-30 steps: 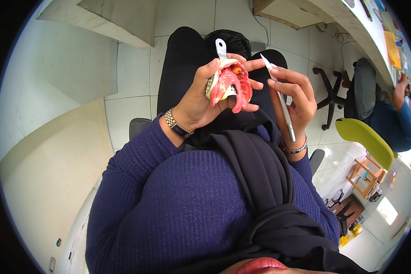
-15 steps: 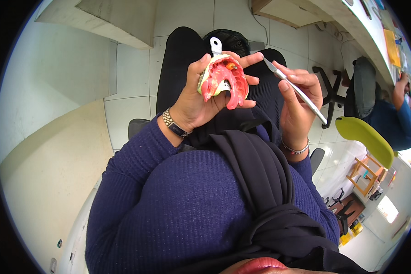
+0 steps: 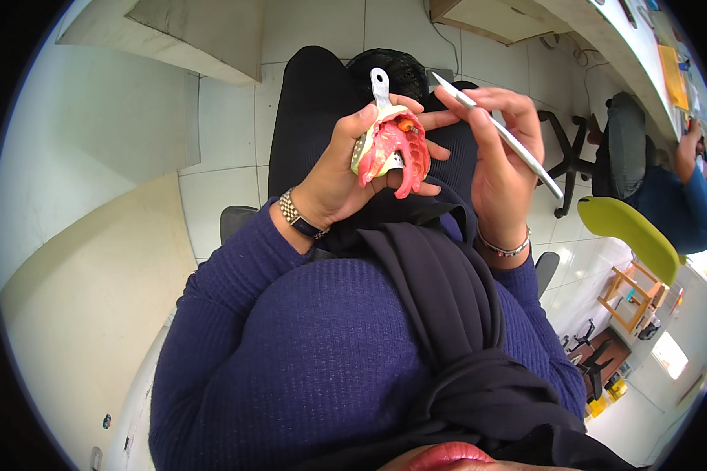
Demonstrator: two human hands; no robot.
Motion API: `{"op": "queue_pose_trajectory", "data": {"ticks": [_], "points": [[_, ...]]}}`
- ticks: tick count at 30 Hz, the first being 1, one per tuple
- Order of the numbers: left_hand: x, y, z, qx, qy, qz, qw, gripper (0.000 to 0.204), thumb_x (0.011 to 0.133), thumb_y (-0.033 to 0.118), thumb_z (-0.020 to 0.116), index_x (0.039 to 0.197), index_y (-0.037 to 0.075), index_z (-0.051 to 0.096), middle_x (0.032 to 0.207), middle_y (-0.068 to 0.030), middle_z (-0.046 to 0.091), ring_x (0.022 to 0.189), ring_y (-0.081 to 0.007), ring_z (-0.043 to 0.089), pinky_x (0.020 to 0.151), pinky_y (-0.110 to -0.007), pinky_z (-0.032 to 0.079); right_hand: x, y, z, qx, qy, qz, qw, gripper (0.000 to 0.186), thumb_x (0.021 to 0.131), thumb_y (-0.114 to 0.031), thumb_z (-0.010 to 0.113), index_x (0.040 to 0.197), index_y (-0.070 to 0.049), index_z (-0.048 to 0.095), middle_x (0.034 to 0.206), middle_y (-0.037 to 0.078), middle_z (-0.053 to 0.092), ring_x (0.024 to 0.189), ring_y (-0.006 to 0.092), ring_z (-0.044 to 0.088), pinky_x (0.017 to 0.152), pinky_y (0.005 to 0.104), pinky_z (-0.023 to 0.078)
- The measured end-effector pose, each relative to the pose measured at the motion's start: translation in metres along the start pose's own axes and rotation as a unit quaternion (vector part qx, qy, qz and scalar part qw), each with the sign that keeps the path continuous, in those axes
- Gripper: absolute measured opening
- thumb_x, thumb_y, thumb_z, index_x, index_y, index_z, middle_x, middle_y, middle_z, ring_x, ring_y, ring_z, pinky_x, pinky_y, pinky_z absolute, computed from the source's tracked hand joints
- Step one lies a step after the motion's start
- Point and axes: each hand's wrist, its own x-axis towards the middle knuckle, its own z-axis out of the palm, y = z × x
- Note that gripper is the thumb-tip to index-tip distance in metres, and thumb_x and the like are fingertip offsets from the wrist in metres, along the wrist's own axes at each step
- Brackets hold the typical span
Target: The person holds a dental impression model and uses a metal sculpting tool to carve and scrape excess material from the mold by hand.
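My left hand (image 3: 331, 169) is closed around a dental impression tray (image 3: 380, 88), its perforated metal handle pointing up and away from me. Pink-red impression material (image 3: 387, 141) with tooth hollows fills the tray, over a pale yellow-green layer at its edge. A small orange and metallic piece (image 3: 408, 125) sits among the hollows at the upper right. My right hand (image 3: 504, 157) pinches a slim, silvery knife with a pointed blade (image 3: 518, 147) like a pen. Its tip is up and left, beyond the fingers and apart from the impression. Left fingertips reach close to the right fingers.
My lap in black trousers (image 3: 310, 102) lies beneath the hands, with a black bin (image 3: 393, 71) past the knees. On the right are a lime-green chair back (image 3: 628, 235), a bench (image 3: 640, 71) and another person in blue (image 3: 675, 204). A pale cabinet (image 3: 110, 118) stands left.
The tray has shifted slightly right and down and tilted. My right hand has moved a little left, and the blade tip has swung up and left, away from the left fingertip.
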Motion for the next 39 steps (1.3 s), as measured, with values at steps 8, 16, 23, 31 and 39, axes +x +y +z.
{"op": "queue_pose_trajectory", "data": {"ticks": [8,16,23,31,39], "points": [[0.005,0.000,-0.008,-0.120,-0.050,-0.004,0.992,0.068,0.091,0.057,0.034,0.131,0.003,0.041,0.139,-0.0241,0.037,0.110,-0.0301,0.056,0.078,-0.050,0.056,0.008,0.001,-0.012,-0.030,0.096,0.022,0.995,0.012,0.088,0.000,0.057,0.100,0.004,0.054,0.098,0.014,0.061,0.093,0.0236,0.065,0.086,0.0304,0.049],[0.000,0.001,-0.003,-0.087,0.020,-0.006,0.996,0.065,0.092,0.057,0.035,0.126,0.003,0.044,0.122,-0.0145,0.050,0.113,-0.0299,0.053,0.083,-0.052,0.054,-0.020,-0.006,-0.010,-0.004,-0.054,-0.055,0.997,0.017,0.082,0.005,0.063,0.098,0.003,0.058,0.104,0.017,0.059,0.091,0.0242,0.064,0.079,0.0333,0.054],[-0.002,0.001,-0.003,-0.040,0.022,0.012,0.999,0.060,0.092,0.055,0.038,0.124,0.004,0.045,0.120,-0.0136,0.052,0.109,-0.0275,0.057,0.088,-0.048,0.052,-0.021,-0.007,-0.004,-0.163,-0.087,-0.112,0.976,0.025,0.069,0.009,0.071,0.090,0.000,0.062,0.096,0.014,0.064,0.091,0.0230,0.065,0.080,0.0321,0.054],[-0.004,-0.002,-0.004,0.018,0.046,0.035,0.998,0.057,0.092,0.051,0.045,0.125,0.006,0.043,0.117,-0.0107,0.053,0.105,-0.0228,0.058,0.086,-0.042,0.054,-0.014,-0.007,0.001,-0.235,-0.111,-0.170,0.951,0.023,0.066,0.008,0.072,0.084,-0.001,0.061,0.088,0.011,0.067,0.095,0.0288,0.066,0.086,0.0375,0.053],[-0.005,-0.003,-0.003,0.083,0.055,0.041,0.994,0.054,0.091,0.054,0.046,0.119,0.008,0.046,0.112,-0.0079,0.055,0.100,-0.0181,0.059,0.081,-0.033,0.054,-0.016,-0.005,0.002,-0.209,-0.087,-0.111,0.968,0.019,0.069,0.008,0.070,0.084,0.001,0.061,0.087,0.012,0.065,0.090,0.0257,0.067,0.083,0.0353,0.053]]}}
